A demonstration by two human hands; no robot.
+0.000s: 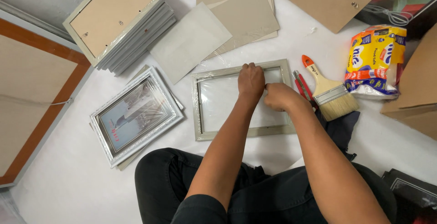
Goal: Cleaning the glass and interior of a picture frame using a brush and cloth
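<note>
While seated cross-legged on white floor covering (pixel 68 183), working at an empty grey picture frame (pixel 218 133) lying flat straight ahead, still wrapped in clear film. Left hand (pixel 251 80) clenched over the frame's top rail, knuckles up, pressing down. Right hand (pixel 278 96) curled just beside it near the top right corner, fingertips pinched together on the film or glass edge; cannot tell exactly what is pinched. Close right of the frame: red-handled pliers (pixel 301 86), then a wide paintbrush (pixel 328 92) with orange handle tip and pale bristles. Farther right, a yellow plastic bag (pixel 374 60) with blue lettering and a red band, crumpled, resting against brown cardboard (pixel 416 87). Left of the frame, a silver-edged framed picture (pixel 134 114), wrapped. Beyond, a stack of grey frames (pixel 120 23), backs up, plus loose grey backing boards (pixel 218 26).
</note>
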